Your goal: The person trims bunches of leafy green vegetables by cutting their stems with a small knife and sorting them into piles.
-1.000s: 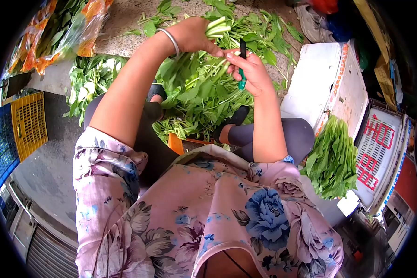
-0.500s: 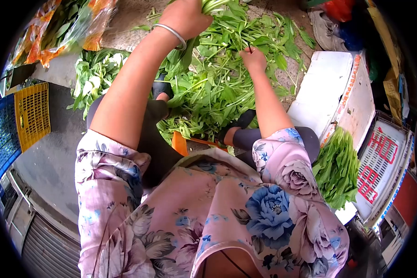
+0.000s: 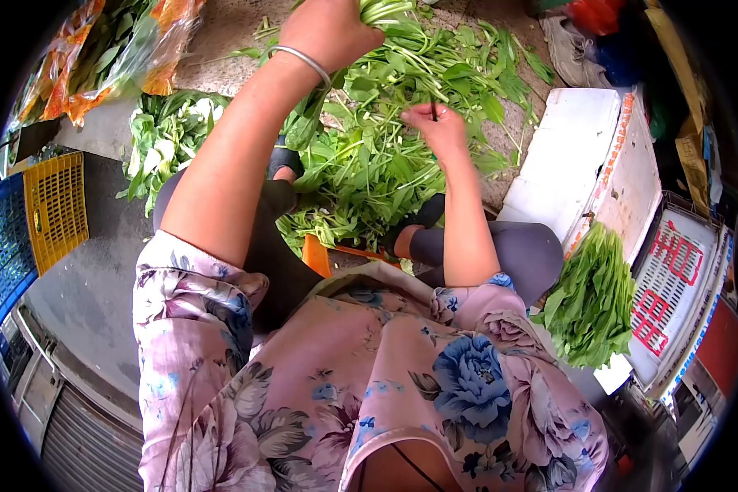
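Note:
My left hand (image 3: 328,34), with a silver bangle at the wrist, is closed around a bunch of leafy greens (image 3: 384,10); pale stems show to its right and leaves hang below. My right hand (image 3: 441,131) is lower and to the right, pinched on a small black and green knife (image 3: 434,109), mostly hidden by the fingers. Beneath both hands lies a wide heap of loose green leaves and stems (image 3: 385,156) on the ground, between my feet.
White foam box (image 3: 562,156) at right, with a bundle of long greens (image 3: 590,299) beside it. White crate (image 3: 672,279) farther right. Greens with white stems (image 3: 168,143), yellow crate (image 3: 56,209), blue crate (image 3: 6,246) and plastic bag (image 3: 152,49) at left. Shoe (image 3: 574,51) at top right.
My hands have moved apart. My left hand went up and left with the bunch. My right hand dropped towards the heap, then shifted slightly left.

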{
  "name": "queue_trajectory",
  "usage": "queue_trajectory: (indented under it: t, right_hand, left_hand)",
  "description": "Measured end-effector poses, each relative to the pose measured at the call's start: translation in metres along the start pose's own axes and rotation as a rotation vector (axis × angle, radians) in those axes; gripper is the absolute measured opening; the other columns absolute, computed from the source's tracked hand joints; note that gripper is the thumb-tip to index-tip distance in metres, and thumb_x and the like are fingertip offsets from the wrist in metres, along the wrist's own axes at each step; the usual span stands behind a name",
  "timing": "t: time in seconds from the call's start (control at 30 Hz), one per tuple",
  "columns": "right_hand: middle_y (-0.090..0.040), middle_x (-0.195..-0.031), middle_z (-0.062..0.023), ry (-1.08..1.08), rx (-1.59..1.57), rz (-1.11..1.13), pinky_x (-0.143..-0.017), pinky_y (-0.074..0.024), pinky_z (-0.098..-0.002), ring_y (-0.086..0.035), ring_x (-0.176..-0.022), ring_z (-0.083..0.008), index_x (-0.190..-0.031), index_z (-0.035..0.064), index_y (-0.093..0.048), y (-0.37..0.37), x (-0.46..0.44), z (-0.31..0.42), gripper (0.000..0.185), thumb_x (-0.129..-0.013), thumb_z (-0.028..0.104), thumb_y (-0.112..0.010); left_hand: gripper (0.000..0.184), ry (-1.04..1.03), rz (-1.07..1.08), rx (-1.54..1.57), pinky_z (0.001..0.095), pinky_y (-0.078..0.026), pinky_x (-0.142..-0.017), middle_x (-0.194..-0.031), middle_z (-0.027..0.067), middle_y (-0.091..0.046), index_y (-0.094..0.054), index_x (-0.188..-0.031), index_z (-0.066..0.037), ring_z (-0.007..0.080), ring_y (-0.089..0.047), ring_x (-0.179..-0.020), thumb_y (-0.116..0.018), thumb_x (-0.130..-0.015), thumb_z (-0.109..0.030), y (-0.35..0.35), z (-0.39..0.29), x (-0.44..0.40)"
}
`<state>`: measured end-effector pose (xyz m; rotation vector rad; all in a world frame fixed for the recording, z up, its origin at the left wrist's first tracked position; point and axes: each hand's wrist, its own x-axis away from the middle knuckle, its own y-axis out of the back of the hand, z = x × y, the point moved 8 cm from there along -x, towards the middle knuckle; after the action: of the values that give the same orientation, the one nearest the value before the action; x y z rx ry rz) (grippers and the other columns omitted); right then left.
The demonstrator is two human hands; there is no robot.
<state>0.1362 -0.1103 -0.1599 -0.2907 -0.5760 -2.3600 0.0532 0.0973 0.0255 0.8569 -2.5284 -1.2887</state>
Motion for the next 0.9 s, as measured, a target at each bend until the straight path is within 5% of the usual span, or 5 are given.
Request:
queue_trajectory:
  t: [0.1,0.37,0.57,0.77,0.9]
  right_hand:
    - [-0.062,-0.074,0.0001,-0.005,0.138,0.134,-0.055,-0.0406,-0.0204,-0.053,-0.064,-0.0068,-0.086,0.0023,-0.065,-0.01,0.015,0.006,0.022,-0.07,0.015,-0.074]
    - [-0.062,-0.075,-0.0042,-0.046,-0.381,0.245,-0.045,-0.0365,-0.0181,-0.053,-0.058,-0.0065,-0.095,0.0004,-0.063,-0.012,0.03,0.049,0.02,-0.082,0.016,-0.061]
    - [-0.057,-0.071,-0.0072,-0.056,-0.712,0.208,-0.043,-0.0354,-0.0187,-0.051,-0.057,-0.0099,-0.096,-0.0034,-0.057,-0.011,0.027,0.075,0.021,-0.084,0.014,-0.058]
    - [-0.058,-0.075,-0.0073,0.067,-1.036,0.464,-0.045,-0.0365,-0.0189,-0.049,-0.059,-0.009,-0.105,-0.001,-0.053,-0.021,0.041,0.119,0.043,-0.089,0.039,-0.048]
    - [-0.056,-0.075,-0.0065,0.071,-0.846,0.405,-0.047,-0.0354,-0.0188,-0.046,-0.058,-0.0087,-0.112,0.0012,-0.05,-0.021,0.044,0.116,0.043,-0.091,0.038,-0.045]
  left_hand:
    - [0.03,0.03,0.11,-0.12,0.041,-0.049,-0.066,-0.08,0.0198,-0.061,-0.055,-0.089,0.0,0.0328,-0.061,-0.075,-0.063,-0.067,-0.019,-0.009,-0.004,0.001]
    - [0.046,-0.324,0.474,-0.002,0.0355,-0.049,-0.076,-0.084,0.0191,-0.063,-0.059,-0.098,-0.001,0.0314,-0.061,-0.081,-0.067,-0.058,-0.022,-0.063,-0.014,0.021]
    - [0.051,-0.244,0.52,-0.024,0.035,-0.049,-0.076,-0.085,0.0193,-0.063,-0.059,-0.1,0.0,0.0308,-0.061,-0.082,-0.07,-0.056,-0.023,-0.062,-0.012,0.022]
    - [0.052,-0.095,0.565,0.228,0.0318,-0.047,-0.07,-0.078,0.0158,-0.063,-0.057,-0.101,0.002,0.0237,-0.06,-0.072,-0.074,-0.057,-0.019,-0.061,0.001,0.018]
    - [0.044,-0.066,0.528,0.25,0.0302,-0.046,-0.067,-0.078,0.0098,-0.063,-0.059,-0.098,-0.001,0.0167,-0.057,-0.068,-0.073,-0.059,-0.016,-0.068,0.009,0.015]
